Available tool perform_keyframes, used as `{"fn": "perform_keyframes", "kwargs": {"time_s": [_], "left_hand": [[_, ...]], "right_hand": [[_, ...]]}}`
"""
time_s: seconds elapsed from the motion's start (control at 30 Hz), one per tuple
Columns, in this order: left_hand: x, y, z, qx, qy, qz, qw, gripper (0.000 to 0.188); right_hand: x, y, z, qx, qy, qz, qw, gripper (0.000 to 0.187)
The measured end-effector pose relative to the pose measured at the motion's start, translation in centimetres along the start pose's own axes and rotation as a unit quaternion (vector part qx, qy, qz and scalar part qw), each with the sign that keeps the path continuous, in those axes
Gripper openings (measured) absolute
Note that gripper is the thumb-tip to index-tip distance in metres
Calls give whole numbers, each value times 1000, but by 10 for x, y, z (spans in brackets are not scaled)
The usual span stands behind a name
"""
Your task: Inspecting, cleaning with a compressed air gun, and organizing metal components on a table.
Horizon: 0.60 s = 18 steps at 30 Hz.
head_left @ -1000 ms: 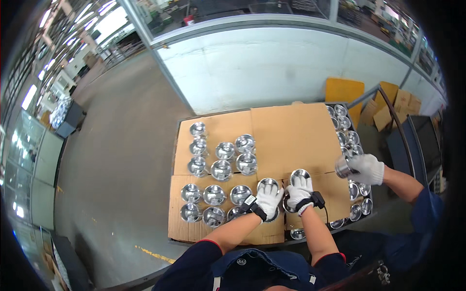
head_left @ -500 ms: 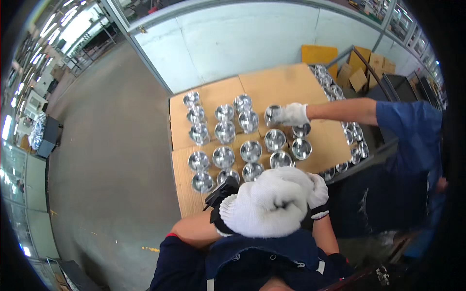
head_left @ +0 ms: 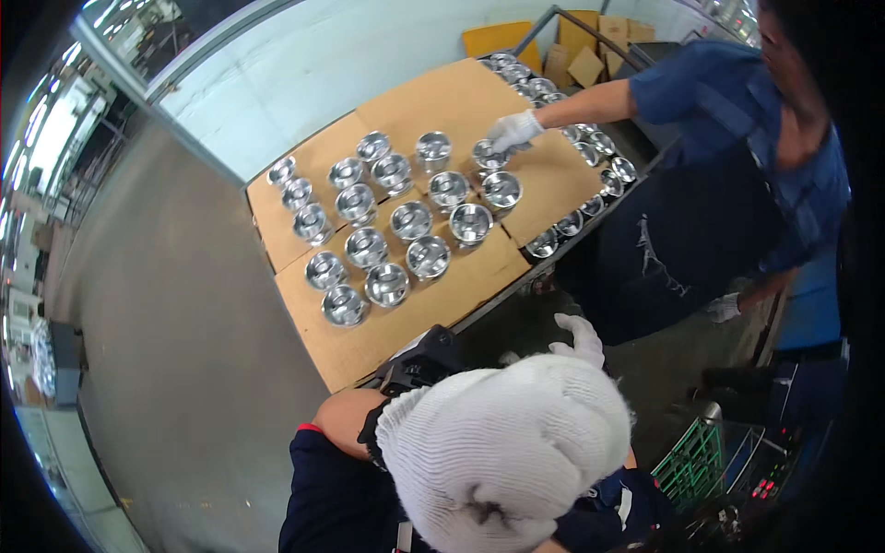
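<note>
My left hand (head_left: 507,442), in a white knitted glove, is large and close in front of my chest, its fingers curled under. Whatever it grips is hidden beneath it. Just beyond it, my right hand (head_left: 583,343), also in a white glove, shows a few outstretched fingers; the rest is covered by the left hand. A black device (head_left: 429,359) sits by my left wrist. Past my hands, several shiny metal pistons (head_left: 387,284) stand in rows on a cardboard sheet (head_left: 350,355). A co-worker's gloved hand (head_left: 516,132) touches one piston (head_left: 489,155) there.
More pistons (head_left: 544,244) line a lower layer along the cart's right side. The co-worker (head_left: 701,101) stands at the right. A green wire basket (head_left: 696,461) is at lower right. Behind the cart are a pale wall panel (head_left: 304,78) and yellow boards (head_left: 498,39).
My view has turned, so the cart appears farther left and higher. My hands look nearer, and the right fingers now stretch out beyond the left hand. The co-worker's hand remains at the pistons.
</note>
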<state>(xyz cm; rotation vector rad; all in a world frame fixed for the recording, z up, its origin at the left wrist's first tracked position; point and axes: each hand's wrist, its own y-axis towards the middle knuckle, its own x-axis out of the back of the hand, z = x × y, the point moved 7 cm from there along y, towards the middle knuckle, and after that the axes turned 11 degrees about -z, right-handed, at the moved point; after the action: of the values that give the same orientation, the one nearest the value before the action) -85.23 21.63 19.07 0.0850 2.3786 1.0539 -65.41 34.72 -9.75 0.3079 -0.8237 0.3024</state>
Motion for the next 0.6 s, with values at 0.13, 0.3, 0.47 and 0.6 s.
{"fn": "perform_keyframes", "kwargs": {"time_s": [0.13, 0.3, 0.47, 0.6], "left_hand": [[-17, -7, 21, -14, 137, -110, 984, 8], [-68, 40, 52, 19, 73, -30, 997, 15], [-119, 66, 70, -102, 139, 144, 974, 16], [-136, 65, 84, -81, 184, 132, 971, 13]], "right_hand": [[8, -14, -60, -110, 65, -6, 992, 49], [55, -22, -73, -15, 23, -32, 999, 51], [97, -43, -124, -50, 22, -94, 994, 51], [123, -61, -179, -121, 0, -63, 991, 49]]}}
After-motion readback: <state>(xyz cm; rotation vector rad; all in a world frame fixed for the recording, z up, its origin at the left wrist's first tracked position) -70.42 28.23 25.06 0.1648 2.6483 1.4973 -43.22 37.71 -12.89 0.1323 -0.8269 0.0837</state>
